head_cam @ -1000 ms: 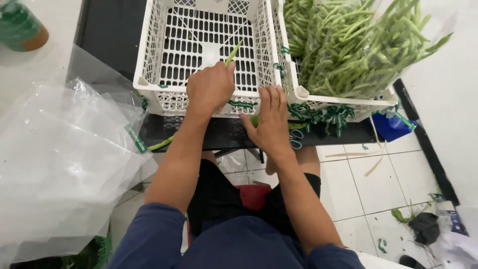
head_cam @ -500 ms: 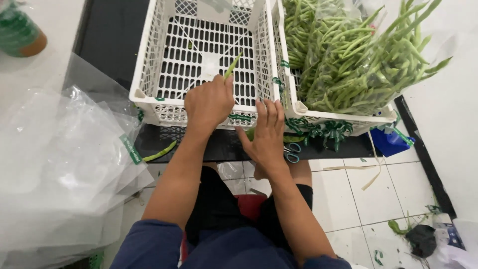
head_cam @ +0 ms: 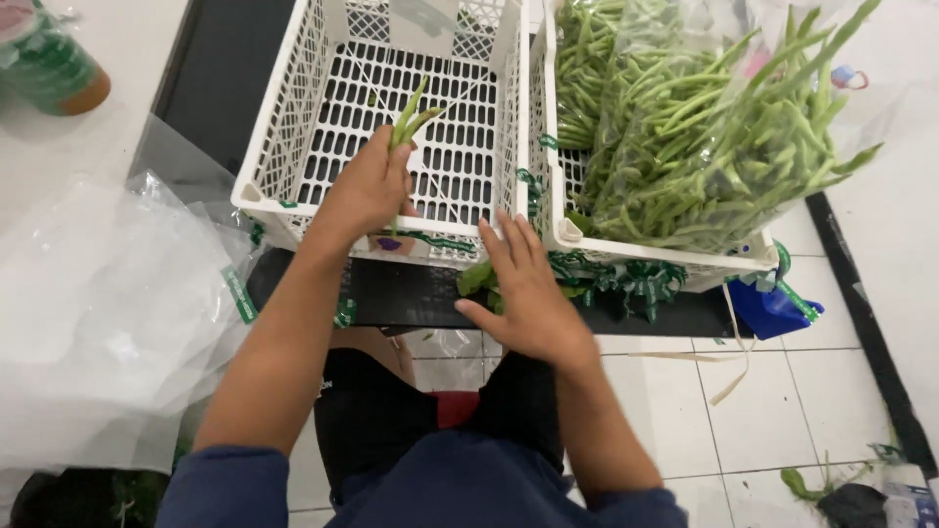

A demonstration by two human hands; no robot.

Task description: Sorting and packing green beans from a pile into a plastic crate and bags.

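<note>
Left hand [head_cam: 367, 191] is closed around a few green beans [head_cam: 411, 112], tips pointing to one o'clock over the empty white crate [head_cam: 293, 127], while the right hand [head_cam: 528, 293] lies flat and open, pinning more beans [head_cam: 479, 279] on the dark ledge [head_cam: 411, 298] at the full crate's [head_cam: 665, 256] seven o'clock.

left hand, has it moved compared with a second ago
Yes: the left hand, holding green beans, has lifted from the near rim of the white crate to above its inside.
</note>
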